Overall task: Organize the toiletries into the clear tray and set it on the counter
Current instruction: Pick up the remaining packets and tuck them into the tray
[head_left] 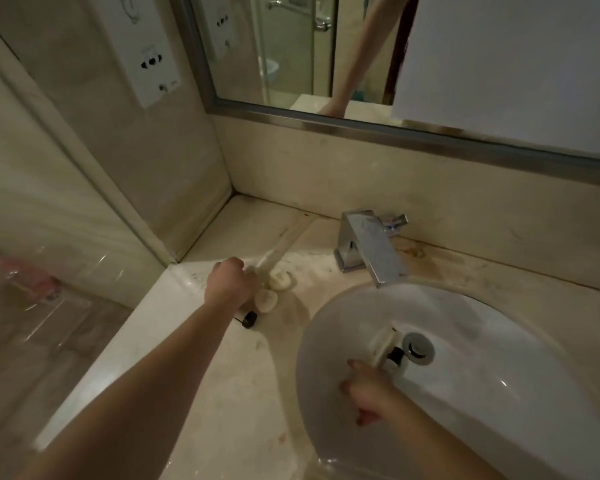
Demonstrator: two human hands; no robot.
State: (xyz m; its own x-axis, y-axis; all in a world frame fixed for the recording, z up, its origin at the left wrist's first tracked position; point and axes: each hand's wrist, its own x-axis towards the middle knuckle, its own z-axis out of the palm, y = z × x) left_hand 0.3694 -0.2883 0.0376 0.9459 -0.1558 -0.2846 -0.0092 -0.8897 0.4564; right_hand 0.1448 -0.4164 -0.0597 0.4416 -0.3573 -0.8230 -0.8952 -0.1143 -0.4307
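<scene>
On the marble counter (pixel 201 358) left of the sink lies a small heap of toiletries: a long white packet (pixel 270 258), two round white pieces (pixel 280 279) (pixel 266 299) and a small black cap (pixel 249 319). My left hand (pixel 230 283) is curled over this heap, and the long packet sticks out from its fingers. Inside the white basin (pixel 482 341), my right hand (pixel 368 389) pinches a small white tube with a black cap (pixel 386 346) just beside the drain plug (pixel 418 348). I cannot make out a clear tray for certain.
A square chrome faucet (pixel 368 251) stands behind the basin, its spout over the rim. A framed mirror (pixel 361 129) runs above the backsplash. A glass partition (pixel 49 220) closes the left side, with a socket panel (pixel 149 64) on the wall.
</scene>
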